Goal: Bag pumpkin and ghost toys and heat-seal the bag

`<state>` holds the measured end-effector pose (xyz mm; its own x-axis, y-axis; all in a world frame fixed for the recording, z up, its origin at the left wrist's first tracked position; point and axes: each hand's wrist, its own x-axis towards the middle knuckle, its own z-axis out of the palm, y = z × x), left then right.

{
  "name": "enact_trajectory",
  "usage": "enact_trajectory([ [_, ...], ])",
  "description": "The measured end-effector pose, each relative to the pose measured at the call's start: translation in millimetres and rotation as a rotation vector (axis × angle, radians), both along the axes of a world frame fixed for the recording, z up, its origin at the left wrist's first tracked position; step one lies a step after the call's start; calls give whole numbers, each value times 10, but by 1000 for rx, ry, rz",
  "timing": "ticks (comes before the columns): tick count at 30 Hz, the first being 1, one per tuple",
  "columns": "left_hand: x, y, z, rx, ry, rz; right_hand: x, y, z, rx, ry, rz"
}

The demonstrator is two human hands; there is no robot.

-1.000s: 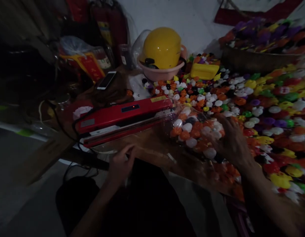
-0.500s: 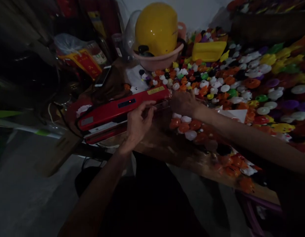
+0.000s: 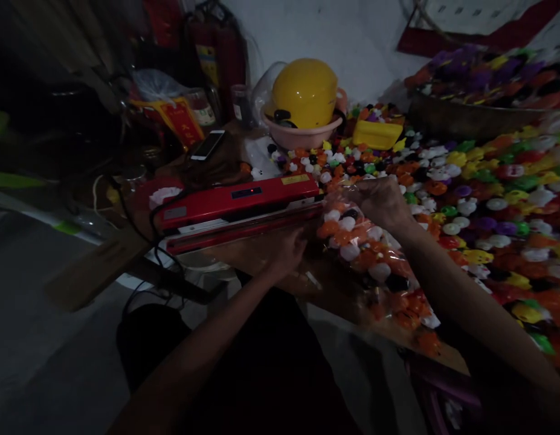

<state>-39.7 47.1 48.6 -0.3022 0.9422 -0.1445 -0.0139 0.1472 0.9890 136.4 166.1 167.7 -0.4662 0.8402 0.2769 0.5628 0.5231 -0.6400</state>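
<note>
My right hand (image 3: 382, 202) is closed on the gathered top of a clear plastic bag (image 3: 356, 241). Orange, white and black small toys fill this bag, which hangs down to the wooden table. Just left of it lies a long red heat sealer (image 3: 238, 202) with a small lit display and a gap along its front. Below the sealer's right end is my left hand (image 3: 289, 251), low over the table edge; its fingers are dim and blurred, and nothing clear shows in them.
A yellow helmet (image 3: 304, 90) sits in a pink basin (image 3: 302, 136) at the back. Loose colourful toys (image 3: 465, 193) cover the right side. A large tub (image 3: 470, 115) heaped with more toys stands behind. A phone (image 3: 208, 145) and black cables (image 3: 157, 254) are on the left.
My right hand has drawn the bag's top to the right, away from the sealer. My left hand has dropped from the sealer's front, down and right. The view has tilted upward.
</note>
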Motion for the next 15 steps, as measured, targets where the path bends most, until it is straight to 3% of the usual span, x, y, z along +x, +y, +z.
enact_trajectory([
  [3, -12, 53, -187, -85, -136, 90, -207, 69, -67, 117, -100, 11],
  [6, -93, 104, -287, -158, -343, 161, -206, 70, -170, 224, -91, -17],
  [11, -196, 275, -218, -222, -682, 182, 68, 64, -271, 175, -195, -186],
  [15, -145, 324, -163, -199, -841, 226, 151, 156, -297, 148, -238, -204],
])
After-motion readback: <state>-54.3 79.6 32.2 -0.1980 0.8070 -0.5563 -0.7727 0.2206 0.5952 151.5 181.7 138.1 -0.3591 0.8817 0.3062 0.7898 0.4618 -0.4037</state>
